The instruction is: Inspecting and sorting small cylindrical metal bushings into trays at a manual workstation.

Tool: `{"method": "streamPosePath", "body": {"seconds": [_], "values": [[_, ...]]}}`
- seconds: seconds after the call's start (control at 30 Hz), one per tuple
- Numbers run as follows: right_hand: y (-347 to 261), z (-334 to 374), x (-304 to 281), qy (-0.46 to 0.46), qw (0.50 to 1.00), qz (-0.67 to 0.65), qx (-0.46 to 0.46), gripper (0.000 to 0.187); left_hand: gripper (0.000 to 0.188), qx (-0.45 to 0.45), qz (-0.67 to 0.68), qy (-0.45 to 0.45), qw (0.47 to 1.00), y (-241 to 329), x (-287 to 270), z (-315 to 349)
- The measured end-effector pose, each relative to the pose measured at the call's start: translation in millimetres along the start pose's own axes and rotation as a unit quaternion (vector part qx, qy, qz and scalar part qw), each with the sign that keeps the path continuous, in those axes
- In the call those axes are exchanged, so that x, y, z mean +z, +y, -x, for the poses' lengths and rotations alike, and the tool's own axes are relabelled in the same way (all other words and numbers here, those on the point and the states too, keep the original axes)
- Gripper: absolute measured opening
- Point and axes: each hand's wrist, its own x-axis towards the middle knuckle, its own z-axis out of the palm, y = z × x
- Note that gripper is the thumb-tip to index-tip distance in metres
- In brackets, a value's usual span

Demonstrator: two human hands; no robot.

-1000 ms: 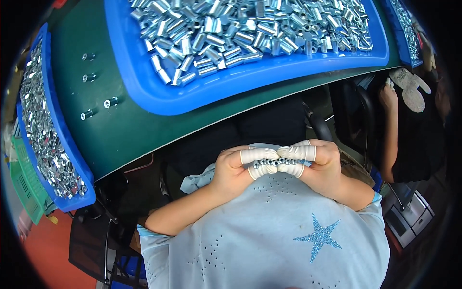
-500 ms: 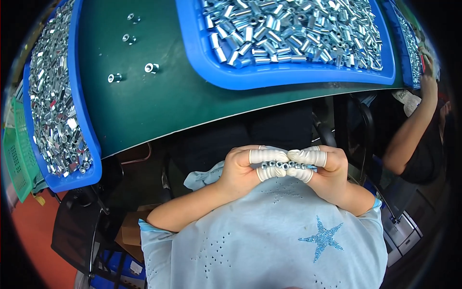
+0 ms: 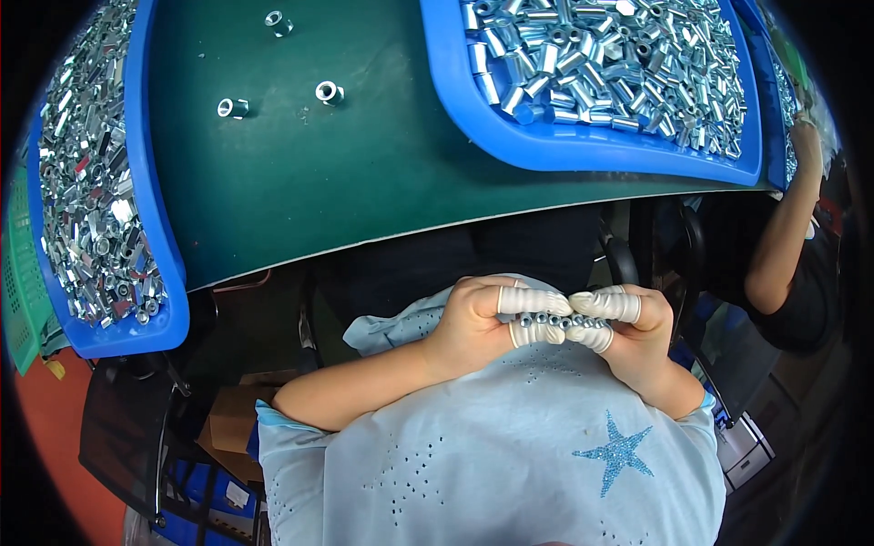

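In front of my chest, a short row of silver rivet nuts (image 3: 553, 320) is pinched between both hands, their round open ends showing. My left hand (image 3: 482, 318) is closed on the left part of the row, thumb and fingers in white finger cots. My right hand (image 3: 639, 326), with the same white cots, closes on the right part. The fingertips of the two hands meet near the middle. On the green table lie three loose rivet nuts, one of them a flanged piece (image 3: 329, 93) nearest the right tray.
A blue tray (image 3: 546, 156) heaped with rivet nuts stands ahead right; another blue tray (image 3: 173, 273) full of metal pieces stands at left. A green basket (image 3: 27, 273) is beyond it. At far right a co-worker's arm (image 3: 790, 223) reaches to another tray. The table edge (image 3: 410, 238) curves before me.
The whole view has shifted, so the right tray and my hands sit further right in it. Both hands still grip the row, now with the fingers slightly differently placed.
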Motion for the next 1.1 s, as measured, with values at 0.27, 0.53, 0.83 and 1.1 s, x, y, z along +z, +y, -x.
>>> {"method": "streamPosePath", "body": {"seconds": [0.27, 0.53, 0.83, 1.1], "values": [[4, 1, 2, 0.008, 0.999, -0.02, 0.032, 0.026, 0.03, 0.006, -0.014, -0.005, 1.0, -5, -3, 0], [7, -3, -5, -0.016, 0.999, 0.044, -0.028, 0.025, 0.028, -0.052, 0.025, -0.021, 0.998, -11, -2, -1], [8, -5, -17, -0.034, 0.995, 0.076, -0.048, 0.028, 0.027, -0.06, 0.049, -0.032, 0.996, -14, 3, -9], [11, -7, -14, -0.012, 0.999, 0.041, -0.024, 0.028, 0.027, -0.043, 0.005, -0.022, 0.999, -8, 2, -15]]}}
